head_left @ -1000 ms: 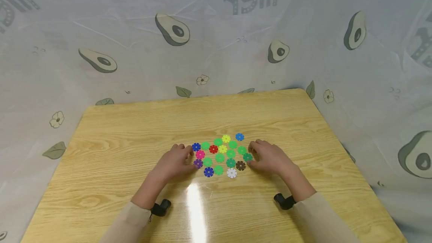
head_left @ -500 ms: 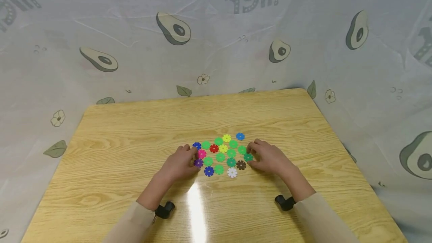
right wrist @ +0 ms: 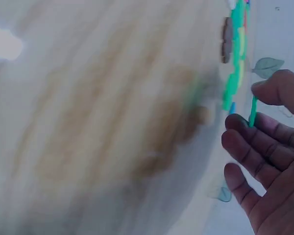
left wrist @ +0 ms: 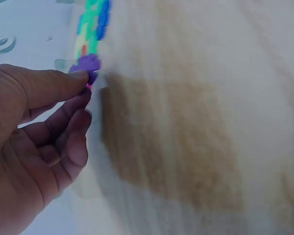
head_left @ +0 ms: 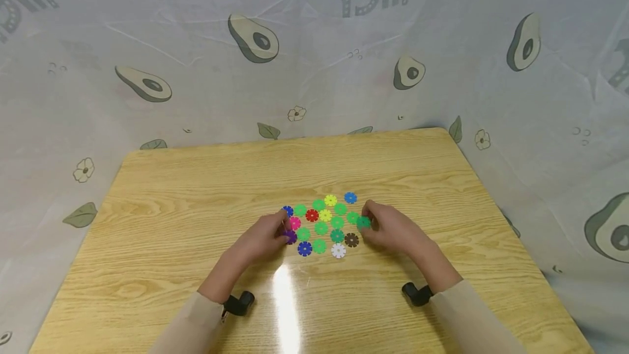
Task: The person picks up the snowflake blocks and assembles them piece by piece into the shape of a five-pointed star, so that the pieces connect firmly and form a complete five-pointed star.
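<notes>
My left hand [head_left: 266,236] pinches a purple snowflake disc [left wrist: 88,63] by its edge between thumb and fingers, at the left side of a group of notched plastic discs. Right beside those fingers lie a pink disc [head_left: 295,223] and a dark blue disc [head_left: 287,211]. On the other side my right hand [head_left: 393,227] holds a dark green snowflake disc [head_left: 363,222] between thumb and fingertips. The right wrist view has this green disc [right wrist: 253,111] edge-on, raised above the table. A brown disc [head_left: 351,240] lies near the right thumb.
Between the hands several more discs lie flat, among them a red disc [head_left: 312,215], a white disc [head_left: 338,250] and a light blue disc [head_left: 350,198]. The wooden table [head_left: 206,179] meets a patterned curtain [head_left: 334,97] at its back and sides.
My left hand has moved right and its fingers have closed on the purple disc. The right hand has taken the dark green disc and lifted it slightly off the table.
</notes>
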Tool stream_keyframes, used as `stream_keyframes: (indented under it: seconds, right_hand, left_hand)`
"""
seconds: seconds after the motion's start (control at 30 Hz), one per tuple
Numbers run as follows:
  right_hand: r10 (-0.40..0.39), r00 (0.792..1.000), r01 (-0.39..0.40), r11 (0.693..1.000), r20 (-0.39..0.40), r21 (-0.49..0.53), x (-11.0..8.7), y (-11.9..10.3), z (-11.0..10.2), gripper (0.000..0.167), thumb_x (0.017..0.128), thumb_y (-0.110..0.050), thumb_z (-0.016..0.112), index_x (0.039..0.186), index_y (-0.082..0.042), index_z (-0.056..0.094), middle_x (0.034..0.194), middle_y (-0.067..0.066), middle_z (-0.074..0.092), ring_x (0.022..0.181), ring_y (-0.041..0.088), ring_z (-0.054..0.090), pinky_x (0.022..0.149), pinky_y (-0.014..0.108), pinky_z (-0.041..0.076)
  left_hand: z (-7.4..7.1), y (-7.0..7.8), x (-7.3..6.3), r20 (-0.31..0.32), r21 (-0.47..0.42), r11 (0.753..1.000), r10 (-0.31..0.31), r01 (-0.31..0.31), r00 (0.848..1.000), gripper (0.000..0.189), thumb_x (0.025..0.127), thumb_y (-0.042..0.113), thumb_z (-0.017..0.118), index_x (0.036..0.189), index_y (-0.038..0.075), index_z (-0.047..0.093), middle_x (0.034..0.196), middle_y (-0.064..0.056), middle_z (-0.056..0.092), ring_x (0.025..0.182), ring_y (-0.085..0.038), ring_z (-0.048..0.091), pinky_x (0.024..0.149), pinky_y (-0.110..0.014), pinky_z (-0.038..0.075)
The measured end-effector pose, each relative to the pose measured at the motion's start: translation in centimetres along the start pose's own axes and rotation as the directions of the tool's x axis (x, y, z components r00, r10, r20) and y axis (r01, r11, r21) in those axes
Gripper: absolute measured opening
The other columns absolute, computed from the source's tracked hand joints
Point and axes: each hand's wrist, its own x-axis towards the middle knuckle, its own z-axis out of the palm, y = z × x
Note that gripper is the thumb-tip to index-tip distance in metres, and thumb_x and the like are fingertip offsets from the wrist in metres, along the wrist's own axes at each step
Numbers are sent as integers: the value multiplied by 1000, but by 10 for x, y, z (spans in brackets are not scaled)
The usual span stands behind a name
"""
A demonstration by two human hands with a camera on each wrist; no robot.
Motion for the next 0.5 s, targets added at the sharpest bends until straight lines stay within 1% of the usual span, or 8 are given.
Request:
stream_keyframes:
  seconds: [0.07, 0.13, 0.23, 0.3, 0.37, 0.5]
  right_hand:
    - [-16, 1000, 17, 999, -14, 32, 0, -4, -3, 27, 96, -15, 72, 118, -4, 63, 91, 1, 67, 77, 11, 57, 68, 27, 51]
    - [-41, 999, 42, 998, -32, 50, 1, -8, -5, 26, 97, -12, 68, 121, -2, 65, 95, 2, 70, 81, 11, 61, 70, 27, 54]
    - [-70, 996, 73, 995, -49, 73, 2, -15, -8, 26, 100, -10, 63, 124, -1, 66, 100, 4, 73, 89, 14, 67, 77, 31, 60]
    - [-82, 996, 85, 994, -46, 73, 4, -19, -9, 26, 101, -10, 63, 124, 0, 67, 103, 4, 74, 94, 17, 69, 82, 35, 61]
    - [-80, 996, 82, 994, -32, 73, 6, -21, -9, 27, 101, -11, 64, 125, 1, 67, 103, 6, 73, 95, 19, 68, 83, 37, 60]
    - [-66, 998, 66, 998, 13, 22, 7, -19, -4, 28, 99, -10, 67, 125, 0, 68, 110, 9, 71, 98, 21, 65, 84, 38, 58]
  left_hand:
    - [-2, 0, 1, -10, -38, 999, 17, -17, 1000, 13, 95, -2, 70, 102, 5, 61, 89, -6, 70, 82, -13, 62, 72, -25, 54]
    - [-3, 1, 2, -31, -68, 997, 29, -31, 999, 10, 96, -3, 69, 103, 3, 64, 87, -6, 69, 79, -12, 60, 69, -23, 52]
    - [-4, 5, 4, -74, -78, 994, 68, -74, 995, 5, 97, 2, 70, 102, 2, 69, 88, -5, 69, 79, -10, 58, 68, -21, 52]
    - [-4, 7, 6, -92, -78, 992, 88, -96, 992, 4, 98, 4, 71, 101, 2, 71, 89, -6, 71, 80, -10, 59, 70, -21, 53]
    - [-3, 10, 7, -103, -68, 991, 105, -112, 989, 4, 97, 4, 71, 100, 2, 71, 91, -6, 73, 82, -9, 61, 72, -20, 54]
    - [-3, 12, 7, -87, -66, 994, 86, -92, 993, 3, 98, 4, 70, 100, 1, 71, 91, -6, 72, 82, -10, 61, 72, -20, 54]
